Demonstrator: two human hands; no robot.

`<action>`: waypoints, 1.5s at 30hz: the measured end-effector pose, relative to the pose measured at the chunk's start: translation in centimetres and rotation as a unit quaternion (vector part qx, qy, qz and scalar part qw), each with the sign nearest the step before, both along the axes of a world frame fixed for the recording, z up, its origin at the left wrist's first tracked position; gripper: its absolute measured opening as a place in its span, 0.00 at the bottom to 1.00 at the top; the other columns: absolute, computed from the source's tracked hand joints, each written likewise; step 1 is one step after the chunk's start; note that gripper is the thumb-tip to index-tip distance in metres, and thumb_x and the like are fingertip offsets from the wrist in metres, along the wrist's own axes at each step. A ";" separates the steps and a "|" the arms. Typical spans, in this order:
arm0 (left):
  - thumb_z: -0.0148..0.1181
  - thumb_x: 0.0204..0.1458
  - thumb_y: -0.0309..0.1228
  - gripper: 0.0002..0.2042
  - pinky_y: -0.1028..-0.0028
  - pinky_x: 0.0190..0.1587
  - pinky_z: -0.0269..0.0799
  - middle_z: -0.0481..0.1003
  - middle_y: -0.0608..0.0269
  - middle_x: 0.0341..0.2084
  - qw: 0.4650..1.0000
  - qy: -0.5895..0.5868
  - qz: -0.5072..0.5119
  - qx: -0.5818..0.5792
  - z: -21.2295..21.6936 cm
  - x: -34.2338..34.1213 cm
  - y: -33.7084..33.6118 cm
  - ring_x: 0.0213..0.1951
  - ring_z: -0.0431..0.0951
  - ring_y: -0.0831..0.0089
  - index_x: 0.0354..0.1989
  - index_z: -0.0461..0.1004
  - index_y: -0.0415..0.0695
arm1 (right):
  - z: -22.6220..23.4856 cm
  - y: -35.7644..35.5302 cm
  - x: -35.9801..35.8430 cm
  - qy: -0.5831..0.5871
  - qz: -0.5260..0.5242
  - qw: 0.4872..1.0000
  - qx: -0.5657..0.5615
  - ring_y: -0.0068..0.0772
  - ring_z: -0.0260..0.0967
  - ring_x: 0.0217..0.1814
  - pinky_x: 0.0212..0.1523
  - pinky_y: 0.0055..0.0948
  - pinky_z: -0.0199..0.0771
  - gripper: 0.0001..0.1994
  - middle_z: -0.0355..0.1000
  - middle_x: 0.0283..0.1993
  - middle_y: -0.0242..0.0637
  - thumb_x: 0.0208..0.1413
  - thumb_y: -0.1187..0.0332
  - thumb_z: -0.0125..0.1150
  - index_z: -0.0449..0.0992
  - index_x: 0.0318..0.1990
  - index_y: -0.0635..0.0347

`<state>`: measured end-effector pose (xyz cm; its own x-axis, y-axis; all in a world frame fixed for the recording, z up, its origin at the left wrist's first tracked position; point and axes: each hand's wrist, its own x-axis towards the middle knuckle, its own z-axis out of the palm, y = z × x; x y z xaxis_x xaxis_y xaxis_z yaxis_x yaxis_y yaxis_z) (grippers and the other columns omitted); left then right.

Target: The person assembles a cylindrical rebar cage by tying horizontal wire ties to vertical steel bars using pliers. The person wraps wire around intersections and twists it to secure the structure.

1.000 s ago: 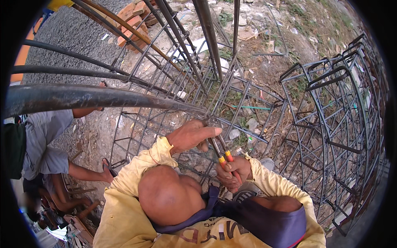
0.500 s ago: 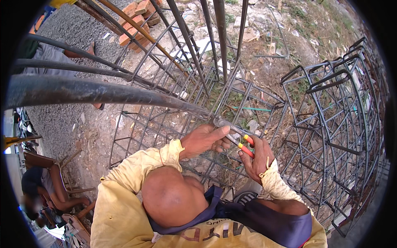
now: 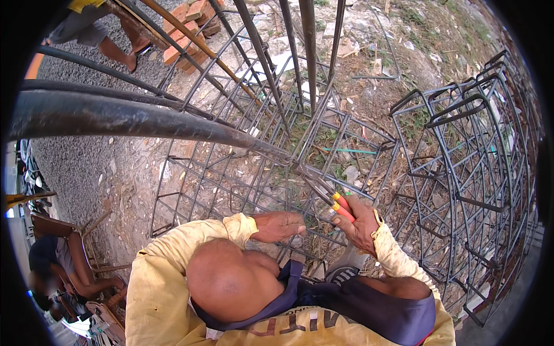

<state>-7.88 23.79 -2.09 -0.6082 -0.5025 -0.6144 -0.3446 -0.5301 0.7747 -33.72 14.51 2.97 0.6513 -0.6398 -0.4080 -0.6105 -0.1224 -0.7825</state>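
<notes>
A rebar cage (image 3: 242, 173) of thin dark bars lies in front of me. My right hand (image 3: 362, 224) is shut on pliers with red and orange handles (image 3: 341, 207), whose jaws point up-left at a crossing of bars (image 3: 306, 173). My left hand (image 3: 281, 225), in a yellow sleeve, lies low against the cage with its fingers stretched toward the right hand, and I see nothing in it. A thick dark bar (image 3: 133, 118) runs from the left edge toward that crossing. My own head and shoulders fill the lower middle.
A second rebar cage (image 3: 473, 167) stands on the right. Bricks (image 3: 187, 26) and another person's leg (image 3: 118, 52) are at the top left. A person sits on a chair (image 3: 63, 254) at the lower left. Gravel and rubble cover the ground.
My left hand has dropped from the bar crossing to a lower spot near my chest. My right hand still holds the pliers and has shifted slightly to the right.
</notes>
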 end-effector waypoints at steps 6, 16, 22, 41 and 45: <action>0.48 0.66 0.42 0.16 0.68 0.38 0.69 0.72 0.61 0.29 0.994 -0.034 -0.002 -0.104 -1.5 -1.7 -1.7 0.33 0.71 0.74 0.48 0.72 0.43 | -3.2 1.2 -0.5 -0.177 -0.022 0.924 0.339 0.21 0.57 0.21 0.22 0.25 0.59 0.30 0.62 0.23 0.31 0.65 0.39 0.46 0.71 0.47 0.62; 0.58 0.56 0.34 0.11 0.58 0.56 0.64 0.77 0.59 0.46 0.853 -0.154 -0.034 -0.497 -2.1 -0.5 -2.9 0.52 0.74 0.58 0.46 0.78 0.49 | -3.7 -0.5 0.2 -0.165 -0.021 0.815 0.556 0.30 0.74 0.25 0.28 0.25 0.75 0.36 0.74 0.28 0.38 0.67 0.37 0.33 0.73 0.50 0.66; 0.58 0.55 0.33 0.09 0.60 0.50 0.68 0.78 0.60 0.42 0.927 -0.119 -0.136 -0.329 -1.3 0.3 -2.5 0.47 0.77 0.61 0.42 0.79 0.47 | -2.9 0.1 0.7 -0.139 -0.077 0.918 0.363 0.20 0.69 0.22 0.23 0.22 0.69 0.19 0.71 0.25 0.31 0.65 0.50 0.54 0.72 0.40 0.60; 0.70 0.52 0.29 0.11 0.75 0.40 0.73 0.75 0.70 0.31 0.967 0.088 0.235 0.048 -2.4 3.1 2.2 0.36 0.75 0.81 0.42 0.77 0.41 | -3.4 0.3 1.5 -0.139 -0.031 0.900 0.412 0.28 0.67 0.19 0.19 0.30 0.68 0.16 0.68 0.24 0.34 0.53 0.65 0.66 0.66 0.44 0.59; 0.70 0.50 0.25 0.08 0.73 0.45 0.72 0.76 0.64 0.37 0.953 0.065 0.264 -0.138 -1.4 4.7 3.5 0.42 0.75 0.76 0.38 0.80 0.42 | -2.5 1.8 1.3 -0.084 -0.102 0.990 0.054 0.45 0.73 0.41 0.44 0.43 0.72 0.21 0.72 0.37 0.45 0.56 0.62 0.64 0.67 0.51 0.66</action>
<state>-3.14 27.30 -3.48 -0.2882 -0.8904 -0.3523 0.0213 -0.3737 0.9273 -32.45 16.33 0.44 0.5772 -0.7234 -0.3789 -0.4745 0.0806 -0.8766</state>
